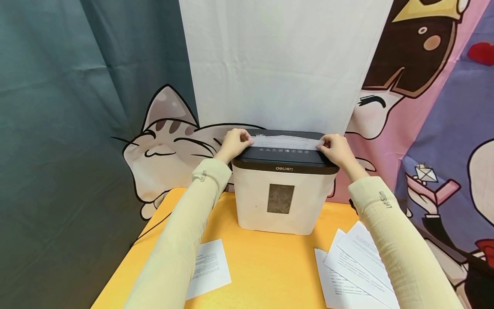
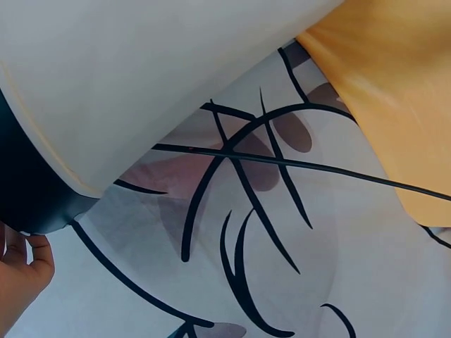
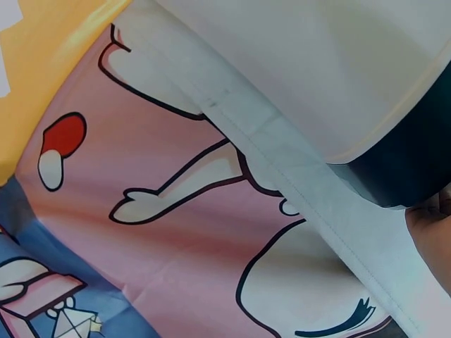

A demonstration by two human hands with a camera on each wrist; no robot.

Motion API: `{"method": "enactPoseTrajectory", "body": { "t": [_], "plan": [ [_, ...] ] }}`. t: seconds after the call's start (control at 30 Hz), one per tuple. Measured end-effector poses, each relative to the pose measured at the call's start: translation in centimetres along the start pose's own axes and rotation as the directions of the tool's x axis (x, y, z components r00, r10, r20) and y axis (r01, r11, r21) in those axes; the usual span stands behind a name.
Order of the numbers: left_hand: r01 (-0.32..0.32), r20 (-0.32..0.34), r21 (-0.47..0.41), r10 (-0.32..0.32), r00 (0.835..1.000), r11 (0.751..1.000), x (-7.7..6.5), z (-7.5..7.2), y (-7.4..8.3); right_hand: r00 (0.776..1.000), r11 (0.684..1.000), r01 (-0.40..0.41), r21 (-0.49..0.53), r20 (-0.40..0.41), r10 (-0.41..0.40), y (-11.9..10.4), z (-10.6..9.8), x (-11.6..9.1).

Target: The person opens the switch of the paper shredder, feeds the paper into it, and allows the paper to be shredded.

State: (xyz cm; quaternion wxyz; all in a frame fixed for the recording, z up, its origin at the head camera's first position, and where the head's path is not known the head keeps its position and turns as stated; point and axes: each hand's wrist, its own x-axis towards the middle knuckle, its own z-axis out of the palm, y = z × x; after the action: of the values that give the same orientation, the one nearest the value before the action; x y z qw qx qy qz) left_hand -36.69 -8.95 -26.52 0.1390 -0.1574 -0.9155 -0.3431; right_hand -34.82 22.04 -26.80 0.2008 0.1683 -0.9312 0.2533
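- I see the left hand (image 1: 235,144) pinching one end of a paper (image 1: 287,142), thumb against fingers.
- The right hand (image 1: 336,148) pinches the opposite end, fingers curled the same way.
- Held between both hands, the paper spans the dark top of a white Deli shredder (image 1: 251,199).
- On the yellow table (image 1: 270,266), I spot a printed sheet (image 1: 211,267) beside the left sleeve (image 1: 175,246), and overlapping printed pages (image 1: 356,268) by the right sleeve (image 1: 393,236).
- A cartoon cat (image 1: 166,148) decorates the backdrop.

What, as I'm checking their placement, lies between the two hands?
A sheet of paper, pinched at either end by the left hand and right hand, at the top of the shredder; the head view shows it.
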Motion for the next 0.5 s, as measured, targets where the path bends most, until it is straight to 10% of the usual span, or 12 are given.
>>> {"method": "enactPoseTrajectory", "body": {
  "t": [0.5],
  "plan": [
    [-0.003,0.003,-0.003,0.003,1.0,1.0,0.06,0.2,0.2,1.0,0.999,-0.022,0.044,0.012,0.022,-0.55,0.06,-0.14]
  ]
}}
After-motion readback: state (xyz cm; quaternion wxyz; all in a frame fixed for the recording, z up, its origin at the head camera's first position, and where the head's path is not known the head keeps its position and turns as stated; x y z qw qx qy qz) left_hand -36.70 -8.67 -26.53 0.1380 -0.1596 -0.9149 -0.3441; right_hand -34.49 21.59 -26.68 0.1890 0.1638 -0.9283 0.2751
